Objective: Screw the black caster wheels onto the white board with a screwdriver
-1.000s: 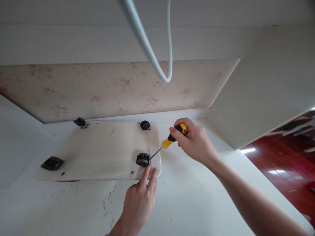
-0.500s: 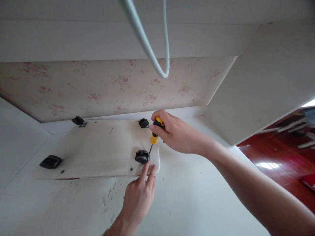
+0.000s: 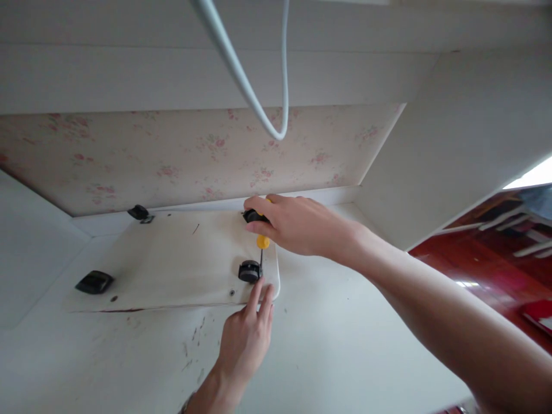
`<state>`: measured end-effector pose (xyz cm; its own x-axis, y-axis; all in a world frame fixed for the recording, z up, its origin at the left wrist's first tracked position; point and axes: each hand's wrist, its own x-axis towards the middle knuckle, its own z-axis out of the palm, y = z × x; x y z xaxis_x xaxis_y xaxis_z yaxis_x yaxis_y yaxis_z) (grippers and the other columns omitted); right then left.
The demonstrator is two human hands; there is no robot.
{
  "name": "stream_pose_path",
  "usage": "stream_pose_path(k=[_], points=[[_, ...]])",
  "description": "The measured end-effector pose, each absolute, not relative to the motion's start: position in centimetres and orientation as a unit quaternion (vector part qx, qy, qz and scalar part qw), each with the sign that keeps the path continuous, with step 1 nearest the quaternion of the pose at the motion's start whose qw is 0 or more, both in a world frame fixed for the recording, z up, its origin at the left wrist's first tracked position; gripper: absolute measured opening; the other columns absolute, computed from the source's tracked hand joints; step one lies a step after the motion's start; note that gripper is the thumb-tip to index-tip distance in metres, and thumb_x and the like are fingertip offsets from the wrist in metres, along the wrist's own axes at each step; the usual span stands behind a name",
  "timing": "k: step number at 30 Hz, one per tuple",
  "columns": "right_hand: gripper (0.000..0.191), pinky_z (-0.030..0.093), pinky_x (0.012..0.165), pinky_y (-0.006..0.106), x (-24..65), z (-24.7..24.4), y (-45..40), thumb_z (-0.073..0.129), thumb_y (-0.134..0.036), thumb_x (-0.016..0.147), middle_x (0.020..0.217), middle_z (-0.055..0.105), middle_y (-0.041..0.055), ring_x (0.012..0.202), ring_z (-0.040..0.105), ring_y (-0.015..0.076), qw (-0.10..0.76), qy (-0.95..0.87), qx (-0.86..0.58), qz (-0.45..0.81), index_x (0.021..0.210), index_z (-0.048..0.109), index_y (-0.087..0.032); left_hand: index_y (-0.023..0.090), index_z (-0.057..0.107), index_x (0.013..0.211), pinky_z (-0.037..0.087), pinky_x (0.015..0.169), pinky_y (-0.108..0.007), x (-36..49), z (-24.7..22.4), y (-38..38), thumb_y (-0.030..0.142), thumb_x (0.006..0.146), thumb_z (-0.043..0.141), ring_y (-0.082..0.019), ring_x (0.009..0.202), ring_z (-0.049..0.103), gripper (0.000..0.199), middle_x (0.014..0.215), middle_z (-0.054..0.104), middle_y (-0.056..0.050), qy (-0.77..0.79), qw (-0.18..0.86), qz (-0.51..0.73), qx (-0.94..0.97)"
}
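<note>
My right hand (image 3: 297,224) is closed around the handle of a black and yellow screwdriver (image 3: 263,241). Its thin shaft points down to the mounting plate of a black caster wheel (image 3: 249,271), where the tip is hard to make out. My left hand (image 3: 245,339) has two fingers stretched out, their tips touching the plate and the white panel (image 3: 181,259) beside the caster; its other fingers are mostly hidden. Behind my right hand, another caster (image 3: 253,216) is partly covered. At the panel's left end are two more casters, one near (image 3: 94,282) and one far (image 3: 138,212).
The panel lies on a white surface (image 3: 328,345) with dark scuffs, enclosed by white side boards (image 3: 448,126). Floral wallpaper (image 3: 181,155) backs the space. A white cable loop (image 3: 280,135) hangs overhead. At right is a glossy red-brown floor (image 3: 457,259).
My right hand has swung slightly left with the screwdriver, which now stands more upright and partly covers the far caster. My left hand stays by the near caster. The view has shifted a little.
</note>
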<state>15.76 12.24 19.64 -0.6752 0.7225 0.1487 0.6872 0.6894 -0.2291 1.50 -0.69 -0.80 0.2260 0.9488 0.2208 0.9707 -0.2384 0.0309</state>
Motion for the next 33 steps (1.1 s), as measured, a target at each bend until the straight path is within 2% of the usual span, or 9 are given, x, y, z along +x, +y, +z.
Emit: stream_pose_path(k=[3,5,9,14,20,24,26,29,33], points=[[0.035,0.045,0.072,0.031,15.8,20.0,12.7,0.038,-0.035,0.099,0.124,0.062,0.0109,0.086,0.065,0.02,0.102,-0.925,-0.34,0.133,0.13,0.048,-0.023,0.03,0.053,0.138,0.051,0.052,-0.031,1.5,-0.7,-0.8,0.021,0.096,0.041,-0.017,0.062,0.07,0.045,0.15,0.048,-0.011,-0.615,0.055,-0.095,-0.781],[0.035,0.044,0.07,0.031,16.0,20.3,13.0,0.041,-0.031,0.096,0.113,0.067,0.0099,0.084,0.065,0.0207,0.079,-0.926,-0.339,0.145,0.129,0.049,-0.022,0.03,0.053,0.138,0.051,0.051,-0.031,1.4,-0.7,-0.8,0.021,0.096,0.042,-0.017,0.062,0.07,0.045,0.15,0.047,-0.011,-0.615,0.05,-0.098,-0.781],[0.044,0.042,0.065,0.034,16.2,20.7,13.0,0.04,-0.052,0.094,0.093,0.069,0.0134,0.081,0.064,0.028,0.056,-0.893,-0.443,0.056,0.114,0.058,-0.018,0.03,0.051,0.139,0.052,0.05,-0.031,1.3,-0.9,-0.9,0.02,0.096,0.043,-0.017,0.064,0.07,0.046,0.151,0.046,-0.01,-0.608,0.051,-0.113,-0.784],[0.049,0.042,0.062,0.031,16.2,21.0,12.4,0.043,-0.036,0.092,0.111,0.067,0.0094,0.075,0.063,0.021,0.0,-0.907,-0.388,0.165,0.139,0.035,-0.026,0.029,0.05,0.14,0.055,0.048,-0.032,1.2,-1.2,-1.0,0.022,0.097,0.04,-0.018,0.068,0.071,0.045,0.152,0.044,-0.006,-0.601,0.067,-0.115,-0.788],[0.049,0.04,0.062,0.036,15.6,21.7,12.1,0.045,-0.056,0.089,0.098,0.069,0.0165,0.081,0.064,0.0306,-0.025,-0.882,-0.469,0.028,0.121,0.053,-0.02,0.03,0.046,0.142,0.055,0.045,-0.033,1.3,-0.9,-1.3,0.024,0.095,0.045,-0.02,0.066,0.071,0.048,0.151,0.046,-0.011,-0.601,0.048,-0.137,-0.786],[0.051,0.041,0.058,0.032,15.6,22.0,12.8,0.048,-0.045,0.091,0.086,0.071,0.0068,0.063,0.064,0.0217,-0.059,-0.875,-0.449,0.171,0.137,0.038,-0.025,0.028,0.053,0.136,0.052,0.043,-0.031,1.4,-0.4,-2.5,0.026,0.096,0.044,-0.016,0.061,0.069,0.041,0.148,0.049,-0.009,-0.596,0.057,-0.146,-0.787],[0.048,0.041,0.058,0.033,15.6,22.1,13.2,0.049,-0.048,0.09,0.08,0.071,0.0075,0.059,0.063,0.0213,-0.07,-0.873,-0.449,0.178,0.131,0.047,-0.022,0.027,0.055,0.133,0.053,0.045,-0.029,1.2,-0.3,-3.6,0.028,0.097,0.043,-0.014,0.062,0.069,0.038,0.143,0.054,-0.007,-0.584,0.054,-0.161,-0.794],[0.056,0.041,0.061,0.036,15.5,22.0,13.7,0.045,-0.065,0.088,0.08,0.07,0.0142,0.067,0.065,0.0276,-0.057,-0.874,-0.477,0.075,0.112,0.062,-0.017,0.026,0.057,0.129,0.052,0.049,-0.026,0.4,-0.3,-5.3,0.03,0.097,0.044,-0.013,0.065,0.07,0.034,0.135,0.061,-0.006,-0.572,0.04,-0.192,-0.797],[0.059,0.041,0.06,0.035,14.9,22.0,13.2,0.047,-0.059,0.089,0.085,0.071,0.009,0.064,0.064,0.0239,-0.055,-0.876,-0.461,0.132,0.136,0.043,-0.024,0.026,0.06,0.123,0.052,0.053,-0.025,-1.3,-0.5,-7.0,0.031,0.097,0.047,-0.013,0.069,0.07,0.029,0.127,0.065,-0.005,-0.589,0.042,-0.222,-0.776]])
